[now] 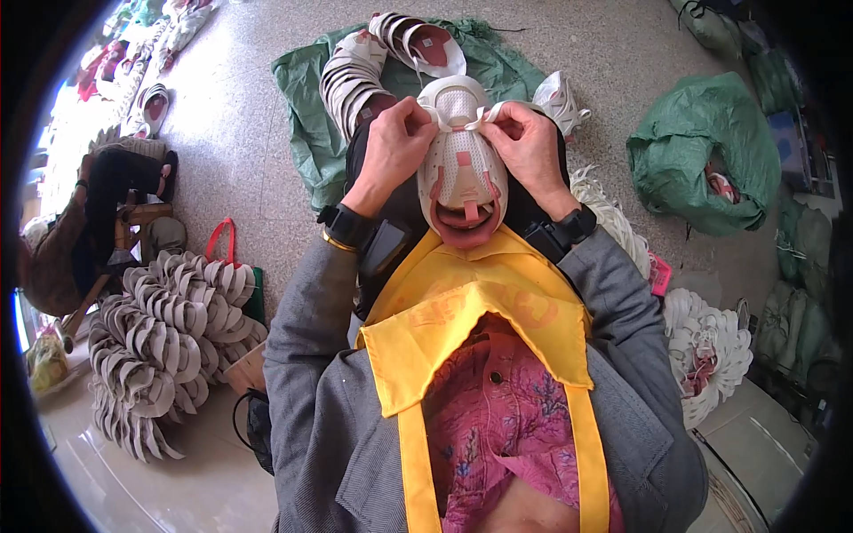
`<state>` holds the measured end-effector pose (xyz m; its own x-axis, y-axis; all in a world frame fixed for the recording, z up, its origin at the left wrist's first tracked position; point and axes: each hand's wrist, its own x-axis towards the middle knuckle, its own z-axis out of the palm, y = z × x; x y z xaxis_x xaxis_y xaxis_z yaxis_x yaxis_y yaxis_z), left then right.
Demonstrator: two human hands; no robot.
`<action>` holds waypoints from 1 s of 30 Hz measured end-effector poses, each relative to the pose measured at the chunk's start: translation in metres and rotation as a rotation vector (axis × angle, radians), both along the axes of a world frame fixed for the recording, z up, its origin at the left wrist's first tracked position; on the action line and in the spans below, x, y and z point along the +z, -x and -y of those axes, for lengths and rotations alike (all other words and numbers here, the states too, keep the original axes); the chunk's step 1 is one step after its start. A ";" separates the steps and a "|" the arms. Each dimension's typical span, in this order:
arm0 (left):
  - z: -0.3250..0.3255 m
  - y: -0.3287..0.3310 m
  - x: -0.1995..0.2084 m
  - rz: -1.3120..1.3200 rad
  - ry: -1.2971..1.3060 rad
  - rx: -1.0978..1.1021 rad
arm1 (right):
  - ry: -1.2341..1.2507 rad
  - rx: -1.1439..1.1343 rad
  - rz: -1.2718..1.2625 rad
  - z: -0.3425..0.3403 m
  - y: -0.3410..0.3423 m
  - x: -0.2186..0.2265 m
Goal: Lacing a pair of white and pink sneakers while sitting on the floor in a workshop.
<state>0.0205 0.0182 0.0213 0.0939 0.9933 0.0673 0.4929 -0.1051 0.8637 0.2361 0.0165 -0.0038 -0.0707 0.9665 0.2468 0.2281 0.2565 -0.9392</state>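
A white shoe upper [460,160] with pink trim rests on my lap, its toe pointing away from me and its pink collar near my yellow apron [471,275]. Across its front runs a white shoelace [481,117]. On the left side of the upper, my left hand [397,147] pinches one part of the lace between thumb and fingers. My right hand [526,147] pinches another part on the right side. Both hands are close to the upper, at about the same height, and the lace spans the gap between them.
Stacked white shoe uppers [354,84] lie on a green sheet [306,151] beyond my knees. A green sack [711,147] stands at the right, near bundled white laces [609,213]. Piled grey-white pieces [169,338] sit at the left, with another person [98,213] seated behind them.
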 end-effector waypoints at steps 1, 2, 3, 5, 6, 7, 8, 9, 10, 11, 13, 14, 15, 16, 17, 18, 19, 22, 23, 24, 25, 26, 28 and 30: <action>-0.001 0.001 -0.001 -0.009 0.010 -0.010 | 0.007 0.001 0.019 -0.001 0.000 -0.001; -0.001 0.002 -0.002 -0.019 0.020 -0.020 | 0.014 0.003 0.038 -0.002 -0.001 -0.001; 0.000 0.001 -0.002 -0.015 -0.001 -0.030 | 0.021 0.005 0.058 -0.002 -0.001 -0.001; 0.002 -0.001 -0.001 -0.012 -0.041 -0.048 | 0.020 0.035 0.136 -0.002 -0.002 0.002; 0.003 -0.001 -0.002 -0.022 -0.072 -0.062 | 0.019 0.050 0.175 -0.001 -0.002 0.005; 0.003 0.000 -0.004 -0.031 -0.104 -0.077 | 0.013 0.063 0.190 -0.001 -0.002 0.007; 0.003 0.000 -0.005 -0.040 -0.136 -0.092 | 0.006 0.076 0.205 -0.001 -0.002 0.010; 0.003 0.001 -0.005 -0.037 -0.128 -0.098 | 0.000 0.090 0.219 -0.001 -0.002 0.013; 0.004 0.000 -0.005 -0.033 -0.121 -0.105 | -0.005 0.091 0.233 -0.001 -0.002 0.016; 0.004 0.000 -0.004 -0.029 -0.113 -0.113 | -0.011 0.091 0.246 -0.001 -0.002 0.019; 0.007 0.001 -0.001 -0.042 -0.103 -0.078 | 0.005 0.088 0.221 0.001 -0.002 0.020; 0.008 0.000 0.000 -0.047 -0.099 -0.061 | 0.025 0.083 0.182 0.003 -0.003 0.020; 0.010 -0.001 0.000 -0.040 -0.107 -0.046 | 0.045 0.078 0.143 0.004 -0.004 0.020; 0.012 -0.002 0.000 -0.032 -0.116 -0.028 | 0.031 0.060 0.096 0.005 -0.005 0.018; 0.013 -0.003 0.000 -0.024 -0.125 -0.009 | 0.016 0.042 0.050 0.006 -0.006 0.013; 0.014 -0.004 -0.001 -0.034 -0.146 0.006 | 0.001 0.024 0.004 0.007 -0.008 0.011; 0.016 -0.006 -0.001 -0.026 -0.133 0.028 | -0.012 0.008 0.078 0.009 -0.009 0.017; 0.018 -0.007 0.000 -0.004 -0.121 0.074 | -0.096 0.007 0.273 0.021 -0.012 0.038; 0.019 -0.008 -0.002 0.003 -0.137 0.077 | -0.151 0.040 0.320 0.024 -0.010 0.044; 0.020 -0.008 -0.003 0.009 -0.152 0.080 | -0.207 0.073 0.366 0.025 -0.008 0.048; 0.019 -0.008 -0.004 0.018 -0.157 0.081 | -0.193 0.089 0.382 0.026 -0.007 0.050; 0.019 -0.009 -0.005 0.027 -0.161 0.083 | -0.179 0.105 0.397 0.027 -0.006 0.051; 0.020 -0.010 -0.003 0.028 -0.165 0.085 | -0.166 0.122 0.466 0.028 -0.004 0.053; 0.022 -0.011 0.001 0.014 -0.162 0.085 | -0.166 0.124 0.571 0.029 -0.001 0.055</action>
